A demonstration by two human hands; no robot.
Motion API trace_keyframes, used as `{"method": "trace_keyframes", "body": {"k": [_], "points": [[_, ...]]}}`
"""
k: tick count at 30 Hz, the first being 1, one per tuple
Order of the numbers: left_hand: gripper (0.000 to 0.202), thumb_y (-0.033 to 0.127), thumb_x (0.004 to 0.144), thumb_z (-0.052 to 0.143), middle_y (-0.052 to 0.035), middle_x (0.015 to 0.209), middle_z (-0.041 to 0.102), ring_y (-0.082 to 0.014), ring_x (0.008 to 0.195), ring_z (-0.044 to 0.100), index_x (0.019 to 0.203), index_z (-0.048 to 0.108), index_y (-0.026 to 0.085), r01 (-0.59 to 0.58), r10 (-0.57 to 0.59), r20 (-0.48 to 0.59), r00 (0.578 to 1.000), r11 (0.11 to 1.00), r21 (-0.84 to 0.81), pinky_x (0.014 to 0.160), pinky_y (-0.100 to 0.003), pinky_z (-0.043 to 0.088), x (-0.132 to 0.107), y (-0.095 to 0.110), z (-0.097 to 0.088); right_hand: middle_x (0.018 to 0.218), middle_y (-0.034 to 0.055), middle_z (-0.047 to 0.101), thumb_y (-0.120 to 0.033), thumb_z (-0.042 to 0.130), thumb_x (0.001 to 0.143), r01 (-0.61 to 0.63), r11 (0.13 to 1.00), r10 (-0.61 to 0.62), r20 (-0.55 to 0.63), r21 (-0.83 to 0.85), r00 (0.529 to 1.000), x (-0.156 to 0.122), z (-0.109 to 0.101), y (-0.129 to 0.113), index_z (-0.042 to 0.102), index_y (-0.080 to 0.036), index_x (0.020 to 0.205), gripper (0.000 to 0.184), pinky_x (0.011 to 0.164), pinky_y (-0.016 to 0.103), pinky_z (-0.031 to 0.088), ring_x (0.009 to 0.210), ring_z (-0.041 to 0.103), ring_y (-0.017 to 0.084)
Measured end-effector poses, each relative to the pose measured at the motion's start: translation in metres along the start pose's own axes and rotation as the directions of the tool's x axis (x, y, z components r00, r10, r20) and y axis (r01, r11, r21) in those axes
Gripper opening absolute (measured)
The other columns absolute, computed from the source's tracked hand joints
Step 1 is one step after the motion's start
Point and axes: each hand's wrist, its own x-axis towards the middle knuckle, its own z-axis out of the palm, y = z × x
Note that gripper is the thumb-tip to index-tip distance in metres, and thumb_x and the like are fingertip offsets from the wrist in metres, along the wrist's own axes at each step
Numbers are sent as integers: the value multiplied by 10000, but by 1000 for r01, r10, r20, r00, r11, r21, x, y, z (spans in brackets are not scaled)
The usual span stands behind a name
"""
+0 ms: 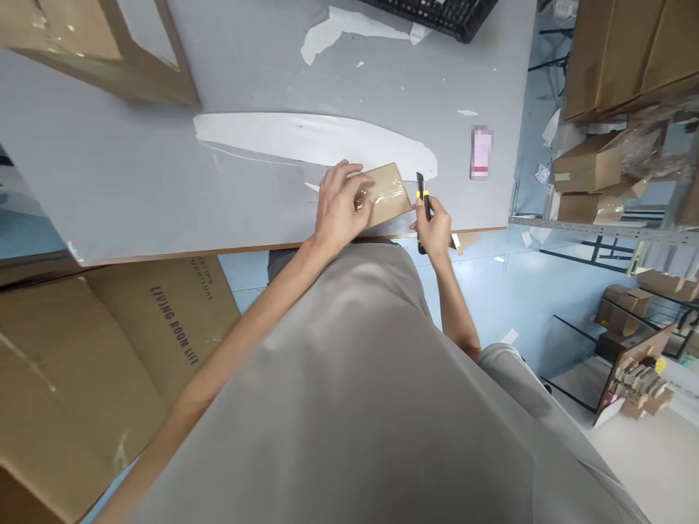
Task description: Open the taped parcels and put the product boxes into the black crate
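A small brown cardboard box [389, 191] with clear tape across its top sits at the front edge of the grey table [245, 196]. My left hand [341, 204] grips its left end, thumb and fingers bent over the taped top. In my right hand [435, 225] is a black and yellow utility knife [423, 207], held upright just beyond the box's right end with its dark blade pointing away from me. Part of the box's left end is hidden under my left fingers. A long white paper piece [311, 138] lies behind the box.
A black keyboard [431, 14] lies at the table's far side, near torn paper [349, 25]. A pink blurred item [481, 153] lies to the right. An open carton [153, 80] stands at far left; a large carton [136, 342] is below. Shelving [601, 227] with boxes stands at right.
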Motion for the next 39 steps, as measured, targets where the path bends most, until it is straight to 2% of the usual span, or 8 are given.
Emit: {"method": "trace_keyframes", "body": {"k": [3,5,8,11,15,18,31,39], "points": [[461,617,1079,796,-86,1765,680,-459,1809,441,1459,797,357,-86,75,150,986,994,68,1545,-732,196,4,16,8,1239,99,879,-546,370,1317,-39,993,47,71,-110,996,-4,-1,-10,718,-228,1541,522,931,282,636,941,900,215],[515,671,1081,771,-73,1810,654,-468,1828,413,1501,796,373,-133,113,220,969,988,77,1547,-757,142,7,21,12,1356,140,874,-476,354,1319,-31,984,47,91,-175,995,-9,-5,-16,709,-216,1595,520,993,301,637,1046,903,236],[554,694,1086,736,-64,1842,635,-461,1842,394,1545,789,388,-167,141,258,956,983,80,1549,-746,138,12,21,15,1523,193,828,-407,384,1304,30,968,-1,117,-249,993,-13,-13,-22,715,-195,1632,512,1092,313,620,1239,869,264],[543,654,1097,704,-65,1854,628,-449,1842,401,1558,788,380,-172,140,262,955,979,104,1549,-717,164,14,18,16,1602,201,796,-384,408,1294,101,945,-51,163,-312,985,-10,-17,-24,683,-202,1702,525,1155,314,597,1358,828,275],[534,607,1090,700,-71,1860,622,-458,1831,419,1562,788,373,-167,131,249,960,978,128,1542,-716,186,13,15,18,1627,179,793,-332,350,1298,156,930,-85,217,-334,973,-4,-16,-25,624,-206,1769,559,1182,309,582,1428,794,263],[537,594,1092,705,-78,1868,611,-465,1830,420,1576,780,373,-174,140,242,960,977,125,1541,-718,182,12,14,19,1649,197,775,-350,389,1304,183,912,-97,239,-367,966,-1,-14,-27,605,-187,1780,548,1176,308,578,1465,773,275],[578,664,1080,711,-89,1804,668,-469,1820,430,1587,769,393,-155,130,225,966,983,97,1532,-740,184,10,17,19,1527,175,822,-267,343,1280,169,871,-24,304,-462,952,-6,-34,-57,648,-214,1661,491,1130,374,577,1355,801,329],[558,583,1075,713,-83,1825,658,-454,1824,435,1594,777,389,-171,141,226,964,978,119,1536,-732,187,9,15,20,1501,198,832,-257,411,1268,127,852,47,315,-508,948,-6,-36,-72,645,-213,1629,433,1148,443,602,1360,804,362]]}}
